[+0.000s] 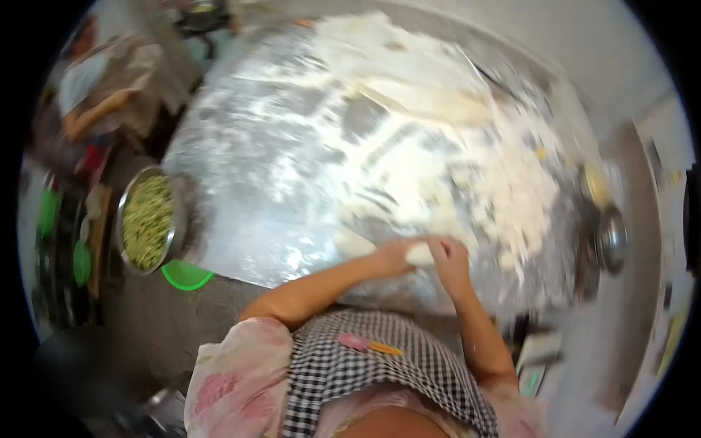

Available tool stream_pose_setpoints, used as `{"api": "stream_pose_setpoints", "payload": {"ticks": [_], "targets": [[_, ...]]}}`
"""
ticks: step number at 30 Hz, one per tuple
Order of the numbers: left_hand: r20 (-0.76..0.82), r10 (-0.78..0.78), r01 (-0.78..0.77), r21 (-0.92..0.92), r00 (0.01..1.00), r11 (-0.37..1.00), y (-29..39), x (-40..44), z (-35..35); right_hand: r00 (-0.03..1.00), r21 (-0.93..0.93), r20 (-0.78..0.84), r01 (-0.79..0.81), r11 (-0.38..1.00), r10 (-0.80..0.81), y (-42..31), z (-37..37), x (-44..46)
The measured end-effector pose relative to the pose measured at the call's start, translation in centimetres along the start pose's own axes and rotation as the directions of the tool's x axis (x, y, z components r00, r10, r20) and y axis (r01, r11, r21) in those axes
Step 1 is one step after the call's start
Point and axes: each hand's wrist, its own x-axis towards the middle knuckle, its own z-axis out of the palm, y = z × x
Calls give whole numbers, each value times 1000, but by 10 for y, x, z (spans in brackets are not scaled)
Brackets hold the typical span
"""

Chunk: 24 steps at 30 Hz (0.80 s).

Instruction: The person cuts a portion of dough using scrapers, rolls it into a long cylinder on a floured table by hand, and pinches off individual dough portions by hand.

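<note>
A pale piece of dough (420,255) shows between my two hands, just above the near edge of a floury metal table (252,252). My left hand (392,257) is closed around its left end. From the other side, the fingers of my right hand (450,257) are curled against it. Another smooth lump of dough (354,243) lies on the table just beyond my left wrist. Loose flour (416,171) covers much of the surface past my hands. My fingertips are small and partly hidden by the dough.
At the left table edge stands a metal bowl of chopped green filling (148,221), above a green basin (187,275). A pale cloth or sheet (409,58) lies at the back. Metal bowls (610,239) stand far right. Another person (109,84) is at upper left.
</note>
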Motion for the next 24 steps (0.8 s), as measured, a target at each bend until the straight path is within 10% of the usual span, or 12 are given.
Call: {"api": "stream_pose_setpoints", "payload": {"ticks": [1,3,8,12,16,18,20,24], "targets": [[8,57,-57,-29,998,998,-2,-3,-6,935,-330,11,339,881,-356,-5,3,-1],[103,176,-138,-300,979,944,-2,-7,-20,680,-422,159,702,573,-716,-11,19,2],[-136,163,-158,49,977,986,-33,-29,5,758,-280,-52,614,738,-650,24,76,23],[47,246,-250,201,968,947,41,-51,-12,575,-665,365,711,227,-732,34,57,90],[-180,316,-275,221,932,936,35,-27,9,999,-14,-1,45,999,-45,5,12,51],[-349,452,-258,479,821,839,19,-31,25,921,690,333,-383,614,200,46,13,17],[-363,459,-193,575,811,795,4,-37,36,774,684,518,-630,368,364,80,18,-9],[-272,218,-139,283,937,949,-21,-18,37,899,565,333,-431,703,283,85,11,-8]]}}
